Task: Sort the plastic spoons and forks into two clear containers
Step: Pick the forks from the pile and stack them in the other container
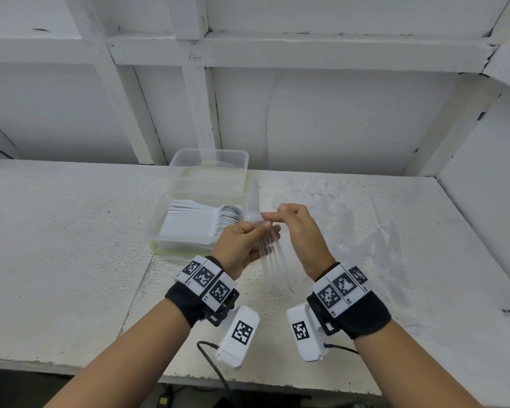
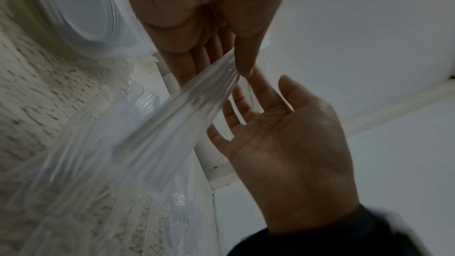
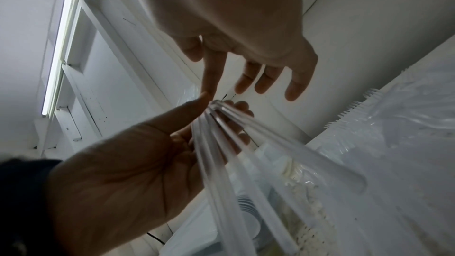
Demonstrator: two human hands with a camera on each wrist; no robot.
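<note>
Forks (image 1: pixel 267 245) bundled in left hand (image 1: pixel 242 248), thumb clamped.
Handles toward body; right hand (image 1: pixel 299 234) beside, fingers loose.

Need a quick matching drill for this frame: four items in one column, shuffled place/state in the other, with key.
1. left hand
2. right hand
3. near container
4. far container

A. holds stacked white spoons
B. fingers extended, gripping nothing
C. looks empty, by the back wall
D. grips a bundle of clear utensils

Pairs: 1-D, 2-B, 3-A, 4-C
</note>
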